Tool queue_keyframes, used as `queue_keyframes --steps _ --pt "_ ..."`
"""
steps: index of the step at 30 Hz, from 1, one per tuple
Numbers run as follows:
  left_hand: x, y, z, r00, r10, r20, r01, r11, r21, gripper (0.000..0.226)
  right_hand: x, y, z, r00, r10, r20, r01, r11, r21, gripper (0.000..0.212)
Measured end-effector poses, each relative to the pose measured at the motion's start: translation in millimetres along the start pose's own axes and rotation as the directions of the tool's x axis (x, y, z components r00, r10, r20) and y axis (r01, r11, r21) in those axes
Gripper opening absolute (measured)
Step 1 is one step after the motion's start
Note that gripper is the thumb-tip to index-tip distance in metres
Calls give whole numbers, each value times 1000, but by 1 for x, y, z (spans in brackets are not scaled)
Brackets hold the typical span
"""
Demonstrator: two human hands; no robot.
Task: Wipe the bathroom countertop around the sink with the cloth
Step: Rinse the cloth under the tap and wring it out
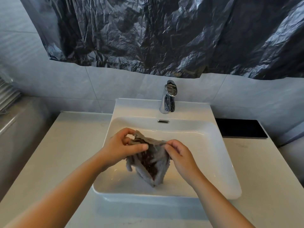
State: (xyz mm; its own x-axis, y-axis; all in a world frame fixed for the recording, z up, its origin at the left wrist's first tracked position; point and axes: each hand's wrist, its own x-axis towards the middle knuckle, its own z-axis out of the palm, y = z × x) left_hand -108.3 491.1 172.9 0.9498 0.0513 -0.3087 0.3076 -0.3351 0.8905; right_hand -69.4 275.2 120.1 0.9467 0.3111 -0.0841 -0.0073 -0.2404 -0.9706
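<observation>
A grey, damp-looking cloth [152,162] hangs over the basin of the white sink [218,155]. My left hand [121,145] pinches its upper left edge between thumb and fingers. My right hand [179,153] pinches the upper right edge. The cloth droops between both hands to a point near the sink's front wall. The pale countertop [65,145] spreads to the left and right of the sink and in front of it.
A chrome faucet [168,97] stands at the back of the sink, above an overflow slot [163,121]. A black flat panel [240,128] lies on the counter at the back right. Dark plastic sheeting [164,35] covers the wall above.
</observation>
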Motion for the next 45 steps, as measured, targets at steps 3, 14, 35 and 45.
queue_keyframes --steps 3,14,35,45 --pt "7 -11 -8 995 99 -26 -85 943 322 17 1 -9 -10 999 -38 -27 37 998 -41 18" --pt "16 -25 -5 995 60 83 -87 919 385 30 8 -57 -35 978 -197 72 209 946 -247 11" --pt "26 30 9 924 353 148 -373 916 149 18 14 -68 -64 973 -113 202 192 880 -434 7" --pt "33 44 -25 971 232 -56 -220 961 167 12 6 -15 -79 990 54 134 23 856 -517 19"
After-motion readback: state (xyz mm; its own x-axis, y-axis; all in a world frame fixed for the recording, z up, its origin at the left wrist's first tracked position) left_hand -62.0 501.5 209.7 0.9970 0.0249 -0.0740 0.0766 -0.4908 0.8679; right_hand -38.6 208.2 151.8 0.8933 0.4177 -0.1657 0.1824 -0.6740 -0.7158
